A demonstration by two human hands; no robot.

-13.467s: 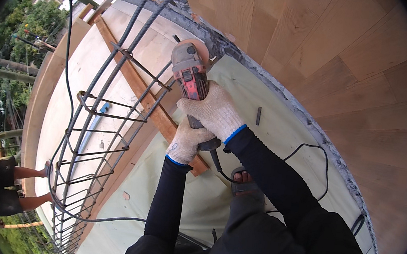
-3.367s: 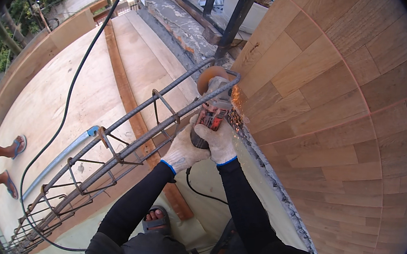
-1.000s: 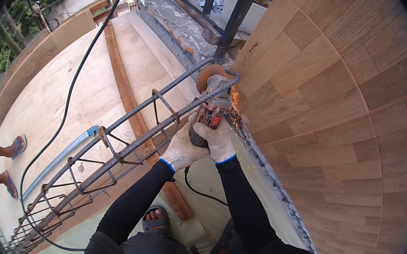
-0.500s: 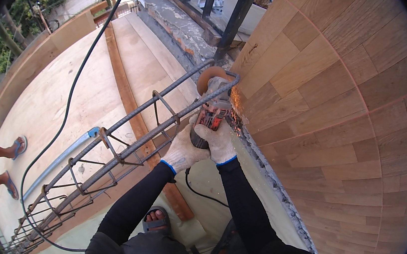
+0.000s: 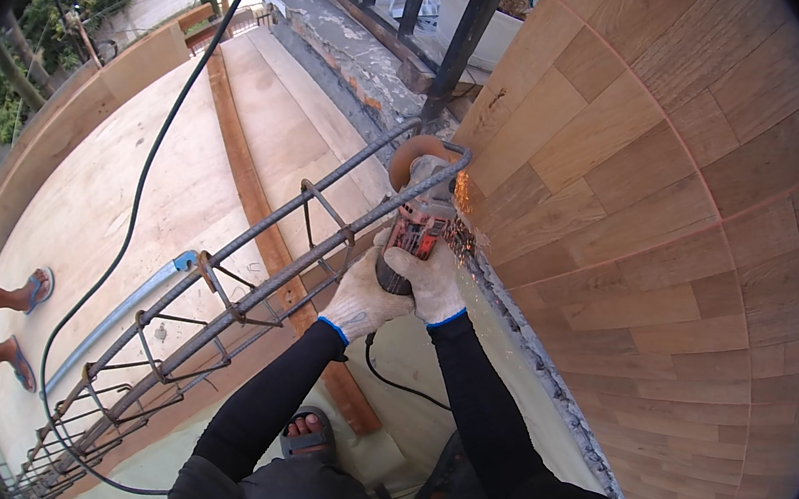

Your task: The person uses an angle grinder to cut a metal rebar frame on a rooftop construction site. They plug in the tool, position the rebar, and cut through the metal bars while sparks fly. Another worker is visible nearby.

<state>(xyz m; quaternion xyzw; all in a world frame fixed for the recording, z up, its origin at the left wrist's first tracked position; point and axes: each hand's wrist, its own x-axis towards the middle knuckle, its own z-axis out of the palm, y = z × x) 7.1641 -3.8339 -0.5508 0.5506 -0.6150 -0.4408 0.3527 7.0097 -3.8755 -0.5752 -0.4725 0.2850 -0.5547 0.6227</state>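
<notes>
Both gloved hands are wrapped round a red and black angle grinder (image 5: 416, 227). My left hand (image 5: 363, 290) grips its body from the left, and my right hand (image 5: 434, 278) closes on it from the right. The grinder's brown disc (image 5: 416, 162) is at the far end of a rebar cage (image 5: 256, 294), beside the bent bar end. Orange sparks (image 5: 463, 208) spray off to the right of the tool. Whether the disc's edge touches the bar is hidden by the grinder head. A black cord (image 5: 394, 382) trails back from the grinder.
A wood-look tiled surface (image 5: 658, 230) spans the right, its broken concrete edge (image 5: 545, 360) close by. Pale plywood (image 5: 110, 197) lies left, crossed by a brown plank (image 5: 242, 163), a black cable (image 5: 143, 181) and a blue-grey pipe (image 5: 120, 326). Another person's sandalled feet (image 5: 32, 291) stand there. A black railing (image 5: 413, 0) is ahead.
The grinder and both hands have shifted very slightly to the right. Sparks still fly, in a somewhat different spread. The rebar cage and the other person's feet keep their places.
</notes>
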